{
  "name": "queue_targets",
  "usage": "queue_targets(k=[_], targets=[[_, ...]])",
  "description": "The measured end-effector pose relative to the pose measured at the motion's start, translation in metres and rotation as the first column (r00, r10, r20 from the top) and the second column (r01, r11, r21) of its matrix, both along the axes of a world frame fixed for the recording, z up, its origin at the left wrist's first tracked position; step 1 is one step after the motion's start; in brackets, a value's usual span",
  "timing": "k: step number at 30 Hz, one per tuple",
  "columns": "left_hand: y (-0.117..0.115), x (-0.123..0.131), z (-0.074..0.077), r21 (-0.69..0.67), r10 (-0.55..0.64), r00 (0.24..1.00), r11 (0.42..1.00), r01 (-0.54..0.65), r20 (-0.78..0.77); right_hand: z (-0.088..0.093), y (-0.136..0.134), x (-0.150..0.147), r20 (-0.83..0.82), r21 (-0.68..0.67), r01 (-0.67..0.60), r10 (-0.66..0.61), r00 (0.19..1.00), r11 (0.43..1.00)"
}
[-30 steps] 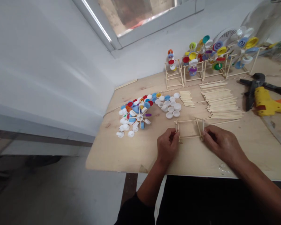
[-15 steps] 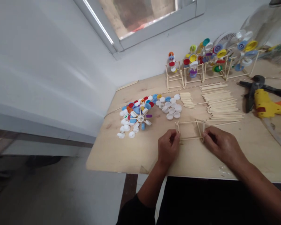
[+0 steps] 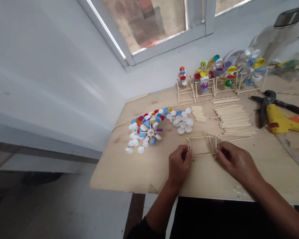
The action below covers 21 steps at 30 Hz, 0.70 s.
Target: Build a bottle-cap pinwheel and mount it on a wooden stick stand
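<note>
A small frame of thin wooden sticks (image 3: 201, 154) is between my hands at the front of the table. My left hand (image 3: 179, 162) pinches its left end, and my right hand (image 3: 235, 159) pinches its right end; the fingertips partly hide the joints there. To the left, a wheel of sticks and bottle caps (image 3: 150, 132) leans over a heap of loose bottle caps (image 3: 136, 135). Beyond the frame lie a pile of long wooden sticks (image 3: 234, 118) and a smaller pile of short sticks (image 3: 198, 114).
Several finished stick stands with bottle-cap wheels (image 3: 204, 83) line the back by the wall. On the right lie a yellow glue gun (image 3: 279, 121) and a black-handled cutter (image 3: 265, 109). A large clear jar (image 3: 269, 46) stands behind them. The table's front edge (image 3: 119, 191) runs close to me.
The camera view has tilted up slightly, so everything sits lower in the picture. Both hands keep their hold on the stick frame, with no clear movement against the table.
</note>
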<state>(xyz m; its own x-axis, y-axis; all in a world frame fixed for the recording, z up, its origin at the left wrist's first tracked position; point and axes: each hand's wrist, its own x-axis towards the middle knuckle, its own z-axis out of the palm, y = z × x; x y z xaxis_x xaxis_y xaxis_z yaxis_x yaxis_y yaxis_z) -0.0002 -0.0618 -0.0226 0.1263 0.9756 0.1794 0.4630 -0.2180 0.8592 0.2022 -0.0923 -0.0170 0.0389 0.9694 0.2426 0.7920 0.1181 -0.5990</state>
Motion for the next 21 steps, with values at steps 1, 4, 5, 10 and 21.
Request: queue_targets(k=[1, 4, 5, 10, 21], targets=[[-0.0001, 0.0001, 0.0004, 0.000, 0.000, 1.000, 1.000, 0.000, -0.004, 0.0000, -0.0001, 0.0000, 0.000, -0.002, -0.003, 0.003, 1.000, 1.000], [-0.0003, 0.0002, 0.0008, -0.010, -0.002, 1.000, 1.000, 0.002, -0.005, 0.0005, -0.0005, -0.0005, 0.001, 0.001, -0.005, 0.005, 1.000, 1.000], [-0.0003, 0.0002, 0.0007, -0.012, -0.005, 1.000, 1.000, 0.005, -0.004, 0.0006, -0.0007, -0.0007, 0.002, 0.004, -0.002, 0.002, 1.000, 1.000], [-0.0006, 0.0000, 0.0004, -0.007, -0.011, 1.000, 1.000, 0.011, -0.003, -0.0015, -0.0009, -0.0004, 0.003, -0.001, 0.000, 0.000, 1.000, 1.000], [-0.0003, 0.0000, -0.0014, -0.006, -0.006, 1.000, 1.000, 0.006, -0.017, -0.0010, -0.0004, 0.0005, 0.014, 0.009, 0.004, -0.004, 1.000, 1.000]])
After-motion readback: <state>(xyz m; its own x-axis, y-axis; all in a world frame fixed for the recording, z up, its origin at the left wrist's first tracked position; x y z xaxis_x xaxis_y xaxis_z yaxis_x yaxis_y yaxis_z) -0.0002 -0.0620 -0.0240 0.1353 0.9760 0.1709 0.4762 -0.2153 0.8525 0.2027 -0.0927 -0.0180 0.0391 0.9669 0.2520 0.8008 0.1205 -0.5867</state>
